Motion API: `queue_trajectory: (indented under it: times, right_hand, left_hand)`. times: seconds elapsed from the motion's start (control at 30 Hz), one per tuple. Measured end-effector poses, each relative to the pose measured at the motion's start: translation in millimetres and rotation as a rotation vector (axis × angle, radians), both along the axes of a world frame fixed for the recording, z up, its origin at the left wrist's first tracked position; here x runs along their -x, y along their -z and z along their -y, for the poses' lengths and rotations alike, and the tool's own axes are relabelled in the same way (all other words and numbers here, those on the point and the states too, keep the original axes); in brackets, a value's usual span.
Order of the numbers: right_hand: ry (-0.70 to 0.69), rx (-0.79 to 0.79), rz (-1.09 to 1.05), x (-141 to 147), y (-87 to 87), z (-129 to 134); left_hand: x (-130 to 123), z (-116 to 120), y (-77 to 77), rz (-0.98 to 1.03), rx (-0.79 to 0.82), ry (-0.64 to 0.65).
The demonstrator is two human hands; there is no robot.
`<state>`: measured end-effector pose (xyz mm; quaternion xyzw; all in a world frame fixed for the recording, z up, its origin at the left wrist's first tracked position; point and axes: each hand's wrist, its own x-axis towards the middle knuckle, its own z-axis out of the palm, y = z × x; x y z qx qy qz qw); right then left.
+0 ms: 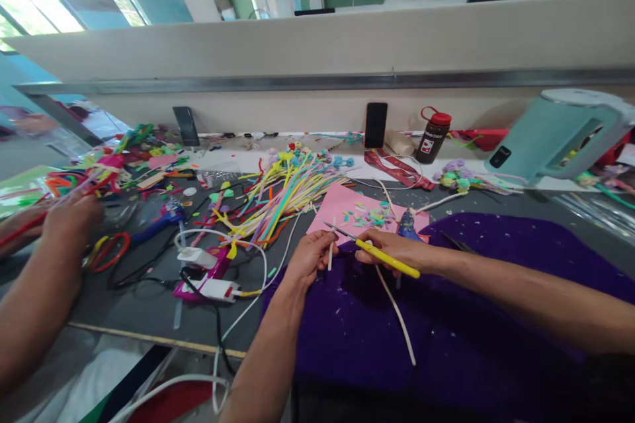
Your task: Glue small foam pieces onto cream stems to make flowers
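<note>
My left hand [311, 256] is closed, pinching a short cream-white strip [331, 255], which looks like a piece of pipe cleaner. My right hand [389, 248] is wrapped round yellow-handled scissors [389, 259], seen edge-on, their thin metal blades pointing towards my left fingertips. Below my right hand hangs a longer cream-white pipe cleaner [398, 317]; whether those fingers hold it is hidden. Just beyond both hands lies a pink sheet [333, 206], scattered with small pastel cut pieces [370, 215]. A blue glue gun [407, 225] stands behind my right hand.
Dark purple cloth [347, 344] covers the near edge. Left are bundled coloured pipe cleaners [292, 201], a power strip [213, 287] with trailing cables, and a co-worker's hands [72, 221] near red-orange-handled scissors [112, 252]. Behind are a phone [376, 125], a bottle [434, 139] and a kettle [555, 135].
</note>
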<state>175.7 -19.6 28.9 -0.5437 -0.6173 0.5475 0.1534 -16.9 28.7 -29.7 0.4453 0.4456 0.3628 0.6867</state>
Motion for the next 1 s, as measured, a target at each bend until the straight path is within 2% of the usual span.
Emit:
queue_trajectory:
  times: [0.13, 0.3, 0.53, 0.77, 1.0]
  right_hand:
    - [-0.001, 0.021, -0.056, 7, 1.7, 0]
    - [0.036, 0.138, -0.153, 11, 11.4, -6]
    - [0.097, 0.162, -0.037, 11, 14.6, -24]
    - [0.071, 0.173, 0.029, 5, 21.8, -34]
    - [0.072, 0.14, -0.083, -14, 8.3, -19]
  left_hand:
    - [1, -1, 0.2, 0.004, 0.004, -0.006]
    - [1, -2, 1.6, -0.014, 0.013, -0.013]
    - [2, -4, 7.5, -0.092, 0.037, 0.012]
    - [2, -4, 12.6, -0.133, 0.031, 0.036]
    - [4, -7, 9.0, -0.046, 0.008, -0.028]
